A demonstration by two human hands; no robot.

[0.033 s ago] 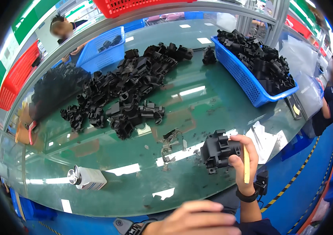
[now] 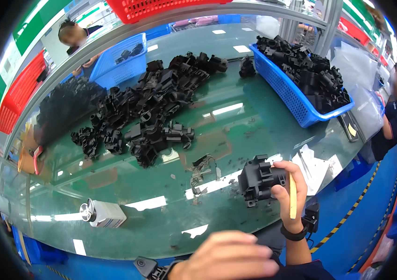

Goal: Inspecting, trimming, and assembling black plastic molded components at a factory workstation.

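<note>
My right hand [image 2: 292, 191] grips a black moulded plastic housing [image 2: 257, 181] between thumb and fingers, above the near right part of the green table. A thin yellow stick-like tool [image 2: 293, 196] also lies in that hand, upright along the fingers; its working end cannot be made out. My left hand [image 2: 229, 256] is at the lower edge, below the housing and apart from it. Its fingers stretch to the right, slightly blurred, and nothing shows in them. Farther off, a large heap of similar black plastic parts [image 2: 154, 105] covers the table's left and middle.
A blue basket [image 2: 296, 105] full of black parts stands at the far right. A metal can [image 2: 107, 213] is at the near left. Black scraps [image 2: 203, 170] and white paper [image 2: 315, 165] lie around the housing. Two other people [image 2: 74, 35] are beyond the table's left and right ends.
My left hand has shifted slightly left and up. The right hand still grips the housing and yellow tool, almost unmoved.
</note>
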